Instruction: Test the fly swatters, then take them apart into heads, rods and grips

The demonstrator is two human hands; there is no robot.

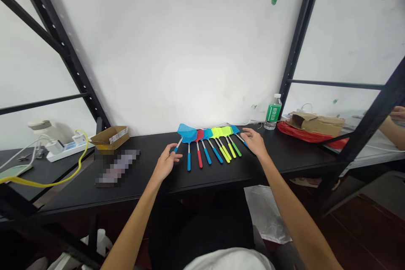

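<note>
Fly swatters lie fanned out side by side on the black tabletop, heads toward the wall and handles toward me. Among them are a red swatter, a yellow swatter and a green swatter; several others are blue or yellow. At the left end, my left hand has its fingers closed about the handle of a blue fly swatter, whose head overlaps the neighbouring blue one. My right hand rests over the handle of the rightmost blue swatter, fingers stretched out and apart.
To the left stand an open cardboard box, a blurred-out item and a white power strip with a yellow cable. A water bottle stands at the back right. Beyond the metal post, a person's arm shows near a carton.
</note>
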